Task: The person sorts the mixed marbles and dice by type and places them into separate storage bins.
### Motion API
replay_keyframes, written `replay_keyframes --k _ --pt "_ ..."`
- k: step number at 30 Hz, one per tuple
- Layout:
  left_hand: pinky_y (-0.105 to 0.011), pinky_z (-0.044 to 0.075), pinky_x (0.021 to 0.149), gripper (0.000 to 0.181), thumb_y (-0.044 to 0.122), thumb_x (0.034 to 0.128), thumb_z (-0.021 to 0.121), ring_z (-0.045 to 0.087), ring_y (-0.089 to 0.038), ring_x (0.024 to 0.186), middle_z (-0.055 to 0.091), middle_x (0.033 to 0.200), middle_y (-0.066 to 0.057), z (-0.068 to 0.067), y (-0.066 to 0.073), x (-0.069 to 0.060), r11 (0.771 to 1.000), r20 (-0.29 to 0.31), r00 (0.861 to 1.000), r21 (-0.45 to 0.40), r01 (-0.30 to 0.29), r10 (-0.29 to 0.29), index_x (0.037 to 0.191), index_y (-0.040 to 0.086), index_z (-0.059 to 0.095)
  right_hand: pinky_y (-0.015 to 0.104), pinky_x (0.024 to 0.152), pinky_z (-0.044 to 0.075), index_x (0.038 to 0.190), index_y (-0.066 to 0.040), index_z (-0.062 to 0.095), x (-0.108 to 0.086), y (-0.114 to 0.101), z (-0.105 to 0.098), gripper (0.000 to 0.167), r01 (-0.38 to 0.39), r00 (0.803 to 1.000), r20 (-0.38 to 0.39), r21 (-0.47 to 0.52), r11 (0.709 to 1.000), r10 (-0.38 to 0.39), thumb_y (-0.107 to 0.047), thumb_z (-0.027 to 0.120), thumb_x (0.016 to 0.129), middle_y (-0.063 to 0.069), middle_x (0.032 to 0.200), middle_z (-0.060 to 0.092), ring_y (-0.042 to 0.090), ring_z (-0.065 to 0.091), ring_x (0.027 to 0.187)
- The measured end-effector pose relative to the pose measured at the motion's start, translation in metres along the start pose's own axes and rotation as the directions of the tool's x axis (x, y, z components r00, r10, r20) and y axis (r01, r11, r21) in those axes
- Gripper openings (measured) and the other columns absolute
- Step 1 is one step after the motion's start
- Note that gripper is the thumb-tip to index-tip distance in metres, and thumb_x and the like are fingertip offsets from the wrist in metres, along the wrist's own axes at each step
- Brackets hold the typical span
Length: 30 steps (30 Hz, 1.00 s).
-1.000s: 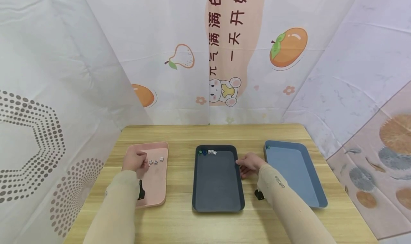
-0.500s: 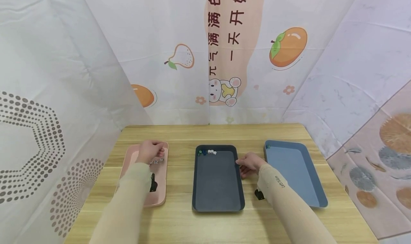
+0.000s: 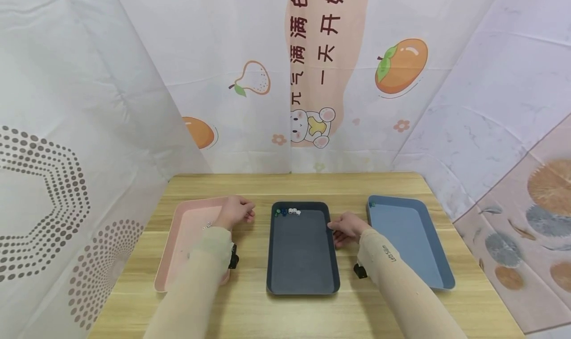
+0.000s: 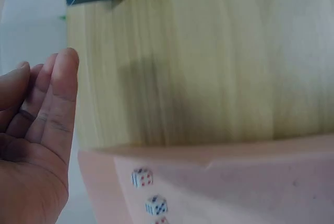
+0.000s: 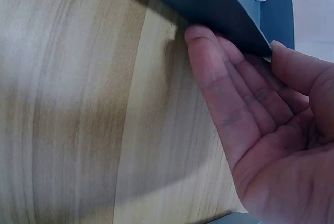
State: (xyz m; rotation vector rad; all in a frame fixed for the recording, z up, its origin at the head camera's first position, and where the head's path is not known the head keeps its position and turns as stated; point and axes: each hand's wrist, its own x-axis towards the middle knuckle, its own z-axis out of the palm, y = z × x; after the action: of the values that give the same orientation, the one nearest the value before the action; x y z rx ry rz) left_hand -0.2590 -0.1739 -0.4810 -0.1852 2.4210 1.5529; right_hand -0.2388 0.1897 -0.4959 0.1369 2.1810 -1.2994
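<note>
A die could be dropped on the table (image 3: 251, 269) if one is carried in the left hand (image 3: 236, 211) and its pinch is loosened too soon; its fingers are held nearly straight with the thumb brought close, so the gap looks narrow, but whether anything is held there cannot be told. The dark tray (image 3: 303, 254), just right of that hand and left of the right hand (image 3: 349, 225), could be tugged or tipped if its wall, pinched between the right thumb and fingers, is pulled; the white dice (image 3: 294, 211) and green and blue pieces (image 3: 281, 212), lying beyond the right grip at the tray's far end, could then be scattered; its rim could also be knocked if the left hand is brought across too low. The dice (image 4: 142, 178) in the pink tray (image 3: 183, 245) are seen to the left of the left hand and nearer the body. Compared with half a second ago, the left hand is shifted rightward, from above the pink tray's far corner to above the wood; the right grip is left unchanged.
</note>
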Motion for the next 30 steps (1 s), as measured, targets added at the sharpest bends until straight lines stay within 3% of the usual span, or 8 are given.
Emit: replay_keyframes --k 11,18,22,25,30 --pt "-0.032 0.061 0.062 0.026 0.013 0.1043 0.059 0.068 -0.018 0.059 0.071 0.077 -0.015 0.040 -0.005 -0.005 0.997 0.086 0.996 0.080 0.017 -0.024 0.097 -0.007 0.074 0.041 0.070 0.063 0.100 0.008 0.072 -0.002 -0.001 0.001 0.030 0.014 1.000 -0.001 -0.011 1.000 -0.014 -0.018 0.058 0.106 0.020 0.087 0.071 0.026 0.072 0.070" --pt "-0.029 0.058 0.058 0.022 0.016 0.0989 0.069 0.066 -0.017 0.058 0.072 0.076 -0.013 0.050 -0.013 -0.008 0.992 0.115 0.992 0.118 0.043 -0.057 0.089 -0.001 0.077 0.041 0.070 0.063 0.099 0.008 0.072 -0.001 0.000 0.002 0.029 0.011 1.000 -0.004 -0.003 1.000 -0.011 -0.017 0.058 0.105 0.020 0.086 0.071 0.026 0.072 0.070" --pt "-0.031 0.061 0.059 0.023 0.018 0.0991 0.069 0.069 -0.018 0.061 0.072 0.078 -0.014 0.054 -0.022 -0.008 0.995 0.130 0.986 0.008 0.104 -0.104 0.095 -0.003 0.077 0.040 0.069 0.063 0.098 0.008 0.072 -0.002 -0.001 0.002 0.029 0.008 1.000 -0.001 -0.009 1.000 -0.008 -0.017 0.058 0.105 0.020 0.085 0.071 0.026 0.072 0.070" --pt "-0.035 0.063 0.063 0.027 0.021 0.1003 0.067 0.072 -0.020 0.065 0.072 0.082 -0.016 0.056 -0.025 -0.010 0.983 0.142 0.979 -0.083 0.161 -0.148 0.101 -0.006 0.074 0.040 0.070 0.063 0.098 0.007 0.072 -0.002 -0.001 0.002 0.029 0.001 1.000 -0.002 -0.003 1.000 -0.001 -0.017 0.058 0.105 0.019 0.085 0.071 0.025 0.072 0.070" --pt "-0.036 0.063 0.066 0.027 0.020 0.0986 0.068 0.073 -0.022 0.069 0.072 0.087 -0.019 0.058 -0.026 -0.017 0.970 0.141 0.973 -0.134 0.203 -0.184 0.103 -0.007 0.072 0.040 0.070 0.064 0.099 0.007 0.072 -0.001 -0.002 0.001 0.029 0.000 1.000 -0.005 0.004 1.000 0.000 -0.017 0.058 0.105 0.020 0.086 0.071 0.025 0.071 0.070"
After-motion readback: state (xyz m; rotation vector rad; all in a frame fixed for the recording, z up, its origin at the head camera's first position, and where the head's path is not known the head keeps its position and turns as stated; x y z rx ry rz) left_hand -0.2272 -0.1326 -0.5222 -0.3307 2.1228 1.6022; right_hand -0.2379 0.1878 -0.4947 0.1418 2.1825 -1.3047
